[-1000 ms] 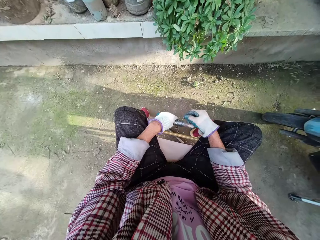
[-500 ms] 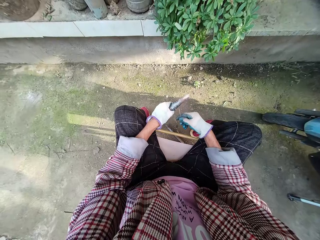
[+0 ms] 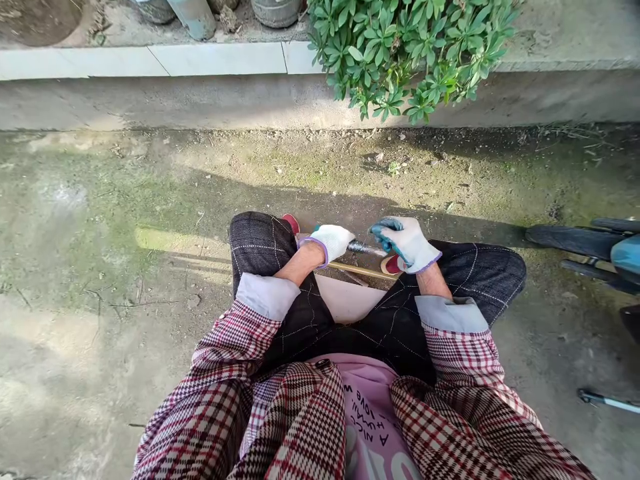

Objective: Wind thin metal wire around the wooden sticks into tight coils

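My left hand (image 3: 334, 241), in a white glove with a purple cuff, is closed around a short rod (image 3: 364, 247) with a dark, shiny wrapping. The rod's wrapped end sticks out to the right, toward my other hand. My right hand (image 3: 407, 243), in a matching glove with blue-green coated fingers, is held just above and right of that end. Its fingers are curled together, and what they pinch, if anything, is too small to make out. Below both hands, a thin yellowish pole (image 3: 367, 271) lies across between my knees.
Beyond my feet runs a low concrete wall (image 3: 210, 100) topped with white tiles, and a leafy green bush (image 3: 405, 53) hangs over it. Pots (image 3: 276, 11) stand behind the tiles. A wheeled thing with a dark tyre (image 3: 570, 241) is at the right. A pale board (image 3: 347, 299) shows between my legs.
My left hand has turned so the rod, which pointed up and right, now points right and slightly down. My right hand has moved a little up and to the right.
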`<state>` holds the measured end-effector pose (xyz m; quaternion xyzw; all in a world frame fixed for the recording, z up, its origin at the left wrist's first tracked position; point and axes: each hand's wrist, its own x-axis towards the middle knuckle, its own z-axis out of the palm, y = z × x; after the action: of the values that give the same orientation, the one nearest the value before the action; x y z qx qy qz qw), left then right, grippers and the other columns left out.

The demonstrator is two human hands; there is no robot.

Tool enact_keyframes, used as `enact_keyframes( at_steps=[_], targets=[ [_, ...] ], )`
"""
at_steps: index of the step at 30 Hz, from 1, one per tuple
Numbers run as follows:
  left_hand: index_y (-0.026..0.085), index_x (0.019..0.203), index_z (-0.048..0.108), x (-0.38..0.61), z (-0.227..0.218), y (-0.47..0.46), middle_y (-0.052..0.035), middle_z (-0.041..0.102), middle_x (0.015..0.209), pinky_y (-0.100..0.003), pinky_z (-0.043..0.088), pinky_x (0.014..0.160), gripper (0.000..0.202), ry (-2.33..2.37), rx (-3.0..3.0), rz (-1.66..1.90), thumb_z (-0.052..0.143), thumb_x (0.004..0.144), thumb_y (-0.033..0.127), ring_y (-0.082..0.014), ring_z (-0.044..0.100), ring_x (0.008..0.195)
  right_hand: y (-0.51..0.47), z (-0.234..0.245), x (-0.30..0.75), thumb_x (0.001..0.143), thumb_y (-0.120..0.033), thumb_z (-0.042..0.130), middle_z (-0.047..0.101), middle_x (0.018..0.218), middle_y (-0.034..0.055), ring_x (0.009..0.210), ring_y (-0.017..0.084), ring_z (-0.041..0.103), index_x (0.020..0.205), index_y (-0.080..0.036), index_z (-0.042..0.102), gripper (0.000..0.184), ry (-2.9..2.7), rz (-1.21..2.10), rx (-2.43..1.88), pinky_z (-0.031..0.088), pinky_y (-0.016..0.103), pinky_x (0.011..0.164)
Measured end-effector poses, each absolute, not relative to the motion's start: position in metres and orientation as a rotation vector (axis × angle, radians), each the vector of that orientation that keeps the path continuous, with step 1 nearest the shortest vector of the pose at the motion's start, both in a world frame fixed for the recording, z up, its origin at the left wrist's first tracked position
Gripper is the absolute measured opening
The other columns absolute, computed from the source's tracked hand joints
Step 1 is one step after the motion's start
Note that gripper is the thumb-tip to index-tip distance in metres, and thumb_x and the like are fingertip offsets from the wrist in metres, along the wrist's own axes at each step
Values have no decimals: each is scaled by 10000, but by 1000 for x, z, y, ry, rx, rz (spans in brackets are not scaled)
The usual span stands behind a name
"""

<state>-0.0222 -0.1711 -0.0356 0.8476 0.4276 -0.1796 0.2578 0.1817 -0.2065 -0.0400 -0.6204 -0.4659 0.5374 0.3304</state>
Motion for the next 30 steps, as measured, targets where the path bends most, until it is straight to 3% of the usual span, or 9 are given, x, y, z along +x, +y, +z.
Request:
enact_keyframes(
  at_steps=[5, 9, 17, 22, 26, 30],
  targets=[
    [222, 1072, 800, -21, -20, -168, -84, 799, 956, -302, 515, 780, 244, 1068, 2250, -254, 593, 950, 262, -257, 756, 906, -199, -50, 188, 653, -536, 774, 693, 727, 28, 642, 165, 587, 766, -207, 705, 355, -1179, 1316, -1648, 473, 268, 530],
    [157, 1114, 789, -24, -19, -160, -92, 797, 995, -277, 502, 802, 254, 1153, 2119, 20, 639, 928, 244, -223, 727, 888, -199, -57, 182, 748, -542, 718, 674, 683, 28, 541, 136, 541, 793, -207, 692, 339, -1238, 1393, -1668, 468, 270, 494],
    [139, 1032, 770, -36, -39, -144, -72, 748, 885, -274, 491, 738, 215, 1526, 1738, 361, 719, 881, 282, -193, 674, 793, -213, -62, 164, 728, -330, 726, 716, 640, 16, 538, 141, 583, 758, -189, 775, 152, -1544, 1671, -1606, 472, 251, 526],
    [132, 1000, 735, -33, -35, -148, 4, 646, 701, -226, 456, 566, 147, 1467, 1372, 509, 703, 866, 185, -116, 561, 575, -217, -44, 165, 752, -395, 694, 715, 657, 3, 536, 123, 568, 826, -182, 787, 244, -1547, 1695, -1558, 467, 231, 516],
    [121, 976, 706, -32, -23, -149, 23, 626, 679, -199, 442, 476, 128, 1304, 991, 693, 662, 857, 104, -95, 552, 537, -218, -26, 167, 739, -451, 682, 678, 615, 2, 487, 113, 550, 830, -174, 760, 302, -1351, 1638, -1523, 444, 226, 470],
    [100, 986, 712, -37, -3, -152, 36, 611, 605, -193, 420, 429, 170, 1106, 867, 607, 700, 817, 117, -73, 491, 450, -222, -10, 167, 767, -476, 677, 637, 577, -21, 444, 95, 506, 826, -182, 749, 308, -1241, 1516, -1492, 392, 212, 419]
  ],
)
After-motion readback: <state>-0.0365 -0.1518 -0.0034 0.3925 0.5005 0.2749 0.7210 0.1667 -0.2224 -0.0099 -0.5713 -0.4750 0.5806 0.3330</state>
